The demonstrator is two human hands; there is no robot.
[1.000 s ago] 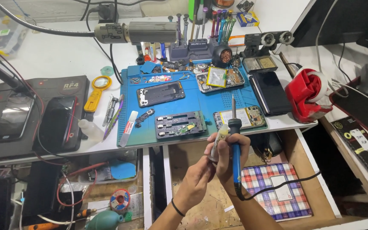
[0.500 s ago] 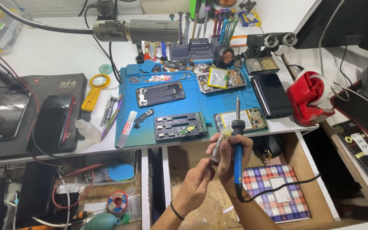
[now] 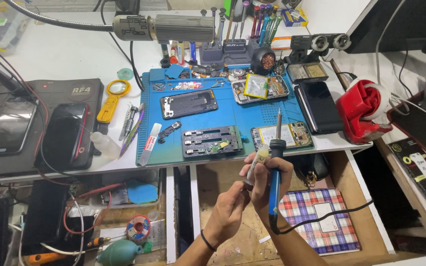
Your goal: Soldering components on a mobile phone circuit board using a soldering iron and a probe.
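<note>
Clutching soldering iron [image 3: 275,170], right hand [image 3: 267,180]; left hand [image 3: 229,214] grip clamped on syringe [image 3: 256,165].

A small blue-and-yellow box [image 3: 290,16] stands at the bench's [image 3: 50,54] far edge. Two dark phone screens [image 3: 12,125] [image 3: 65,135] lie side by side at its left edge, another dark-screened phone [image 3: 320,106] near the right edge. A black package with a white label [image 3: 421,168] lies off the right corner.

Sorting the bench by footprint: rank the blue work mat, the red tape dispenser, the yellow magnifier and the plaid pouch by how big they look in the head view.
1. Blue work mat, by far.
2. Plaid pouch, though it lies nearer the camera.
3. Red tape dispenser, close to the pouch, so unsure.
4. Yellow magnifier, smallest.
</note>
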